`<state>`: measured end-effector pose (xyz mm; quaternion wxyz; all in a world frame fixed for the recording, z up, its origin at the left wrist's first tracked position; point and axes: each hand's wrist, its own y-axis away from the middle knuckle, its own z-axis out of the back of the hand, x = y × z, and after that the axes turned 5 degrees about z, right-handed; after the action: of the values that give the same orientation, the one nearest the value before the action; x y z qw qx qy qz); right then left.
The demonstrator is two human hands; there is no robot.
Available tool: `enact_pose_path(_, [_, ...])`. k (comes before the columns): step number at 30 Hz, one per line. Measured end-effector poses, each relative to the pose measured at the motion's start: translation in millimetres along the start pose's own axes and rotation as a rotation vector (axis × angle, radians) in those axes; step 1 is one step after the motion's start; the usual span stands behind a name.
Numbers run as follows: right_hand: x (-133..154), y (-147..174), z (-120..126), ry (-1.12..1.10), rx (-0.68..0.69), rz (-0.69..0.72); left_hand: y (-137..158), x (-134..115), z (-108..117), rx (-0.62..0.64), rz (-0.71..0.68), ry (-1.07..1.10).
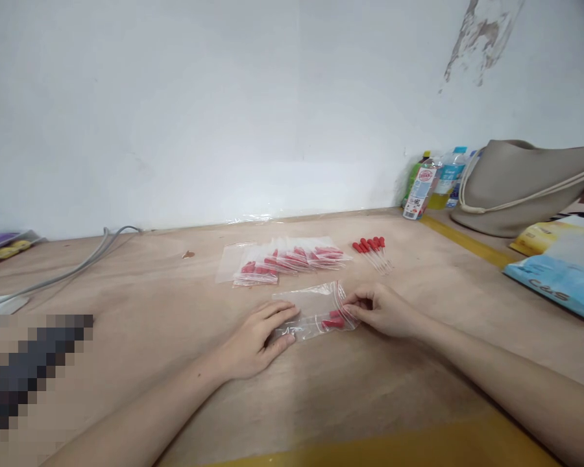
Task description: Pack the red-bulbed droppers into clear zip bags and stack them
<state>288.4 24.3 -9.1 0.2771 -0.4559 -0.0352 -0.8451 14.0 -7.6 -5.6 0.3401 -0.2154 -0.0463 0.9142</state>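
Observation:
A clear zip bag (305, 299) lies flat on the wooden table in front of me, with droppers (333, 322) inside whose red bulbs point toward its right end. My left hand (267, 334) rests on the bag's left end, fingers stretched out and thumb apart. At the right end, by the red-lined zip edge, my right hand (377, 310) pinches the bag between thumb and fingers. Beyond it, several filled zip bags (292, 259) with red-bulbed droppers lie overlapping in a row. To their right, several loose droppers (372, 250) are fanned out, red bulbs facing the wall.
Bottles (450, 178) and a carton (421, 191) stand at the back right, beside a grey bag (516, 185) with a cord. A blue and yellow packet (559, 279) lies at the right. Grey cables (85, 263) cross the left side. Yellow tape (462, 240) marks the table.

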Motion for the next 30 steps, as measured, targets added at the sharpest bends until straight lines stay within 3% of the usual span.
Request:
enact_pose_path(9, [6,-1,-2,-0.216,0.04,-0.033,1,-1,1,0.003,0.005,0.006])
enact_pose_path(12, [-10,-5,9,0.01,-0.156,-0.071,1,-1,0,0.014,0.0,-0.007])
enact_pose_path(16, [-42,-15,37,0.6,-0.505,-0.009,1,0,0,0.02,0.006,-0.006])
enact_pose_path(19, [-62,-23,55,0.814,-0.591,-0.183,0,0,0,0.016,0.007,0.001])
enact_pose_path(22, [-72,-29,61,0.866,-0.598,-0.306,0,-1,1,0.008,-0.003,0.008])
enact_pose_path(30, [-74,-34,55,0.678,-0.585,-0.323,0,-2,2,0.003,0.001,0.008])
